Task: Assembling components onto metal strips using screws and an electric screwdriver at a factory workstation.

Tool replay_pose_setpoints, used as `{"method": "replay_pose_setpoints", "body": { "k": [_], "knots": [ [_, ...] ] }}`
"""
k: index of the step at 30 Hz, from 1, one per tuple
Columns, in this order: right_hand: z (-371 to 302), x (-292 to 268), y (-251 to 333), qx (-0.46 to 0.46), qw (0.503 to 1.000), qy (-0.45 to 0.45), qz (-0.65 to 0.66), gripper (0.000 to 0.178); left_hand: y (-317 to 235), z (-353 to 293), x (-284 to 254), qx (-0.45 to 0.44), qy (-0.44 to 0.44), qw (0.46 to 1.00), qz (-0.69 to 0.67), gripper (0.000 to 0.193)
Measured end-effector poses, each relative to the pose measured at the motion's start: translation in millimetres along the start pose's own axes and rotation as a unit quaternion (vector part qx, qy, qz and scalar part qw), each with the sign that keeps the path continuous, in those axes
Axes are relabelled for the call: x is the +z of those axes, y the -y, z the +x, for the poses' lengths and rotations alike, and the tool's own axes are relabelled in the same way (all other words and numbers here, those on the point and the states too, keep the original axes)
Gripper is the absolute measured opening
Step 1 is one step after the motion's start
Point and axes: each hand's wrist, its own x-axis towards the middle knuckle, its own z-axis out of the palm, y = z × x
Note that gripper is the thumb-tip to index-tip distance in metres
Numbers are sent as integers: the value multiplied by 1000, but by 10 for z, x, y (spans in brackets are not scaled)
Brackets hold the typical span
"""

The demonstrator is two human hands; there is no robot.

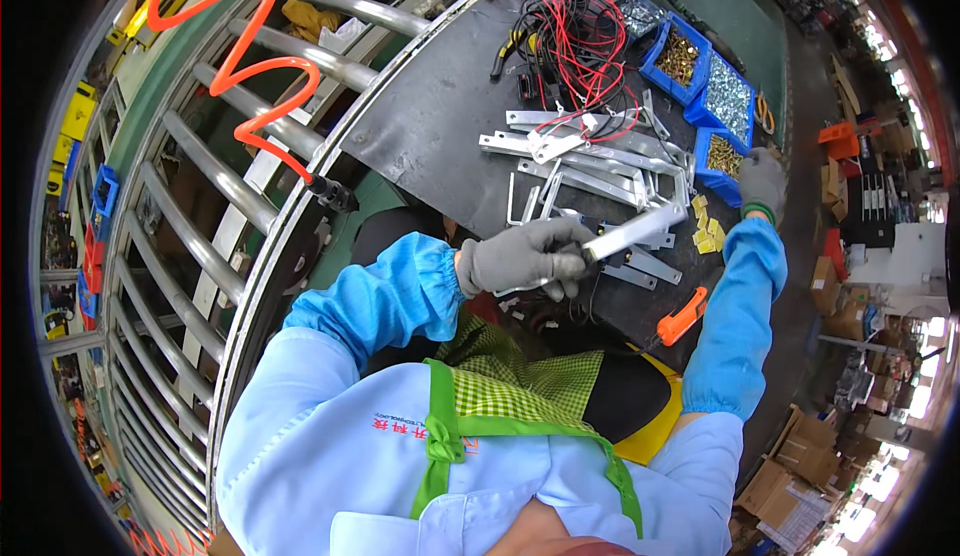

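My left hand (530,256), in a grey glove, is closed around the near end of a flat silver metal bracket (636,230). The bracket tilts up to the right over the dark worktop. My right hand (764,182), also gloved, is at the right side of a small blue bin (722,188) of brass-coloured screws. Its fingertips are too unclear to show whether anything is between them. Beyond the left hand lies a pile of silver brackets (600,178). Several small yellow pieces (709,228) lie just left of my right forearm.
A tangle of red and black wires (580,41) covers the far part of the worktop (420,121). Two more blue bins of fasteners stand at the far right. An orange-handled tool (683,318) lies near my right forearm. Left are metal rollers (225,176) and a coiled orange hose (240,71).
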Motion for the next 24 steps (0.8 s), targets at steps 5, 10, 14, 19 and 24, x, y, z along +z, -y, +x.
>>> {"method": "replay_pose_setpoints", "body": {
  "k": [5, 10, 14, 19, 24],
  "knots": [
    [-931, -621, 260, -117, 882, -10, 457, 21, -45, -21, -100, 45, -57, 995, -63, 41],
    [-2260, -1028, 883, -323, 821, 40, 468, 33, -77, -30, 82, 74, -68, 995, -27, 44],
    [-2633, -1028, 1077, -292, 798, 53, 524, 39, 11, -69, 202, 134, -58, 989, -1, 41],
    [-2779, -1045, 1133, -314, 833, 12, 455, 40, -42, -162, 346, 228, -93, 941, 233, 42],
    [-2935, -1089, 1163, -275, 867, 1, 416, 42, -32, -274, 453, 342, -138, 854, 367, 44]
  ]
}}
